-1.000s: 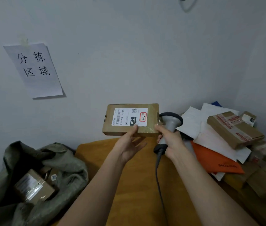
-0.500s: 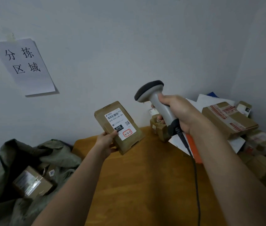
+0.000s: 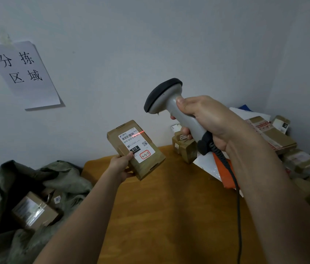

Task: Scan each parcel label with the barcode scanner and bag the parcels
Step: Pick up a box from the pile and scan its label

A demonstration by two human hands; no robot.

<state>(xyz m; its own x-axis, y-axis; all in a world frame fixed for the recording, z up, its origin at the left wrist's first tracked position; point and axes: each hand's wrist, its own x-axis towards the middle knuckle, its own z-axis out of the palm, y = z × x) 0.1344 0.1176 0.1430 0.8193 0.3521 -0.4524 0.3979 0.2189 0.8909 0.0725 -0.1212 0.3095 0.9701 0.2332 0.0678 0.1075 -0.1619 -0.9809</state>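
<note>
Above the wooden desk [image 3: 169, 206], a flat brown parcel [image 3: 136, 149] is held tilted in the left hand [image 3: 120, 165], label side up. Thumb is laid on the lower left of the white label [image 3: 136, 144]; the other fingers are curled underneath the box, so the parcel is gripped.

A grey barcode scanner [image 3: 171, 107] with a dark head is gripped by its handle in the right hand [image 3: 207, 122], fingers wrapped around, thumb lying along the top. Head is pointed down and left toward the parcel, apart from it. A red scan line [image 3: 139, 132] is seen across the upper right of the label, at the barcode's end. A black cable [image 3: 236, 187] is seen hanging from the handle base down past the right forearm.

Left of the desk, an open grey-green sack [image 3: 36, 180] is noted on the floor, with a taped brown box [image 3: 34, 211] inside it.

At the desk's far right, a heap of unsorted parcels [image 3: 275, 136] is noted: brown cartons, white mailers, an orange envelope [image 3: 224, 172]. A small carton [image 3: 185, 149] stands just behind the scanner handle.

On the wall, upper left, a paper sign [image 3: 22, 73] with handwritten characters is taped.
</note>
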